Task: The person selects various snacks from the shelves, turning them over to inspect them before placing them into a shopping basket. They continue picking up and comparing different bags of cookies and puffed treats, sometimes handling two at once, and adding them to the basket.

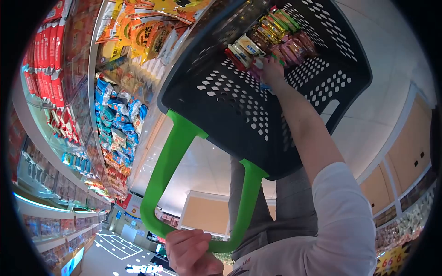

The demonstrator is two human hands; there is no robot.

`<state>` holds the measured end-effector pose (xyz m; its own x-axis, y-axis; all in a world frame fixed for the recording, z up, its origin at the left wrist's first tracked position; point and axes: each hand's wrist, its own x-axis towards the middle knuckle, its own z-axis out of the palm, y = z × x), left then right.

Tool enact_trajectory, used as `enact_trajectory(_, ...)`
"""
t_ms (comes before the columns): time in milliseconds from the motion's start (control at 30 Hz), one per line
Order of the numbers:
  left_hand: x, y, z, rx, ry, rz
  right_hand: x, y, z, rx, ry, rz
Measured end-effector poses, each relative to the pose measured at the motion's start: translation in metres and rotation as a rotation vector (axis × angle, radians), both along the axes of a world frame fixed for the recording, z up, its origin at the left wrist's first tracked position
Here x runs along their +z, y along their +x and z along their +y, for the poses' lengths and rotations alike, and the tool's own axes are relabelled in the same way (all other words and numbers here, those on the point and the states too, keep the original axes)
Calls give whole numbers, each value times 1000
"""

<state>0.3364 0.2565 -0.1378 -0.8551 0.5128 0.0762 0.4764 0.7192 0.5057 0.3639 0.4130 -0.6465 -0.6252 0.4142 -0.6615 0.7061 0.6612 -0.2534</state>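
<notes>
Leftmost, red packets (50, 60) fill a shelf, and to their right blue bags (120, 112) lie heaped together, with orange bags (147, 32) above them in the view. Next comes the green handle (156, 175), a broad loop joined at both ends to the rim of the dark basket (184, 99). The left hand (192, 250) is closed around the far bar of this loop, its fingers curled over it.

The basket is tilted, its mouth facing the camera, and its walls are pierced with rows of holes. Inside it, small wrapped snacks lie packed side by side: a red packet (235, 60), then white packets (248, 45), yellow and green ones (276, 23), and pink-purple packets (292, 49) furthest right. The right hand (272, 73) reaches into the basket, its fingers down among the wrapped snacks at their near edge; whether they are closed on one cannot be told. Below the basket in the view are grey trousers (294, 198), and right of them the white sleeve (343, 202) of the reaching arm. Near the right edge, a yellow sign (391, 262) stands by more shelved goods (410, 221).
</notes>
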Motion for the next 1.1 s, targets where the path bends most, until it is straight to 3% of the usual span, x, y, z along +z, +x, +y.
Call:
enact_trajectory(100, 5, 0, 4, 19, -56, -56, 23, -3, 1, -52, -29, 13)
enact_trajectory(200, 11, -2, 6, 20, -77, -131, 44, -6, -10, -285, -194, -62)
enact_trajectory(233, 10, -3, 5, 9, -60, -122, 30, 0, -26, -347, -127, 23)
enact_trajectory(333, 9, -4, 0, -27, -56, -112, 37, -1, -36, -385, -266, -100)
enact_trajectory(567, 7, -9, 1, -75, -39, -127, 24, 21, -50, -282, -205, -114)
enact_trajectory(833, 12, -17, 6, -132, -111, -177, 14, 56, -32, -290, -451, -239)
enact_trajectory(1033, 19, -18, 14, -128, -21, -145, 123, 74, 39, -147, -505, -84)
enact_trajectory(1100, 30, -17, 17, -108, -42, -130, 149, 90, 61, -109, -428, 132)
